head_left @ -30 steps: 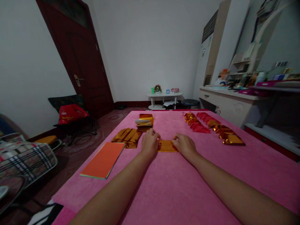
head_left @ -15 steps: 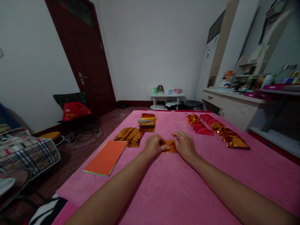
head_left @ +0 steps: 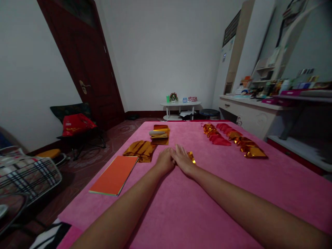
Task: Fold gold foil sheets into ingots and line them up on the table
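My right hand [head_left: 183, 159] lies flat with its fingers stretched out, pressing on a piece of shiny gold foil paper [head_left: 192, 157] whose right edge sticks out beyond it. Close against its fingertips is my left hand [head_left: 165, 160], fingers curled together at the covered left end of the foil paper. Most of the foil is hidden under the two hands. Beyond and to the left lie flat folded gold foil pieces [head_left: 140, 149] and a stack of gold paper [head_left: 160, 135] with a grey rounded object [head_left: 156, 133] on it.
A pad of orange paper [head_left: 115, 174] lies left on the pink cloth [head_left: 176, 207]. Rows of folded red and gold foil pieces [head_left: 252, 148] are at the right. A dressing table [head_left: 246, 110] stands beyond the right edge, and a chair with a red bag [head_left: 77, 124] at the left.
My right hand has moved left and flattened over the foil paper, meeting my left hand. Less of the foil shows now. The view has shifted slightly.
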A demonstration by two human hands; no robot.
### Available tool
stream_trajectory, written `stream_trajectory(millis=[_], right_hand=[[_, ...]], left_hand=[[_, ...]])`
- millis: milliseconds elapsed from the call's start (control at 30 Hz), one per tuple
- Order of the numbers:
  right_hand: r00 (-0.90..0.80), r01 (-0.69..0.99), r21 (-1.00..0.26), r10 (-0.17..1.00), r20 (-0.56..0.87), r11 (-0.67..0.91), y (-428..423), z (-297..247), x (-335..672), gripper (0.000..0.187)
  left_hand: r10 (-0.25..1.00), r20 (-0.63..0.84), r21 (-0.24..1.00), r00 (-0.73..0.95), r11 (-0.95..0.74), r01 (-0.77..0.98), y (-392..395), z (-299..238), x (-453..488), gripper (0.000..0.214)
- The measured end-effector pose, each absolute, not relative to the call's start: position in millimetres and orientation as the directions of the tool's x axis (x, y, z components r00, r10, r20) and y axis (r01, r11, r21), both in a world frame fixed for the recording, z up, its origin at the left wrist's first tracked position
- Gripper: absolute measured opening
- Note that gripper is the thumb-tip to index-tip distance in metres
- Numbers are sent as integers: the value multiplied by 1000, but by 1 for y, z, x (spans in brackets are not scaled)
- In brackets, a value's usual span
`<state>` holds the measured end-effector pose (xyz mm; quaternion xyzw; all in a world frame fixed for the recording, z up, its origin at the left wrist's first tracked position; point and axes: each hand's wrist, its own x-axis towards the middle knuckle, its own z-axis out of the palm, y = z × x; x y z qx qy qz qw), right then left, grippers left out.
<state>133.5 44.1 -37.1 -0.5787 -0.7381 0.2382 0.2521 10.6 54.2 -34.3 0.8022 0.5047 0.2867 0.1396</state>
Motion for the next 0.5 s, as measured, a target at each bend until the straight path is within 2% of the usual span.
stream_trajectory(millis=[133, 200, 333, 433, 500], right_hand=[[-347, 894, -289, 937, 39, 343, 36, -42, 180, 68], [-330, 924, -200, 944, 15, 326, 32, -43, 198, 64], [-306, 941, -128, 950, 65, 312, 28, -46, 210, 61], [-369, 916, -109, 918, 142, 385, 29, -50, 210, 55], [-405, 894, -126, 894, 190, 431, 31, -54, 212, 53]], left_hand=[[853, 333, 387, 402, -512, 766, 56, -34, 5, 19], [860, 314, 329, 402, -496, 804, 57, -28, 7, 19], [889, 291, 294, 353, -434, 852, 58, -12, 38, 20], [864, 331, 310, 379, -478, 822, 58, -11, 80, 38], [827, 314, 396, 467, -561, 727, 58, -17, 102, 55]])
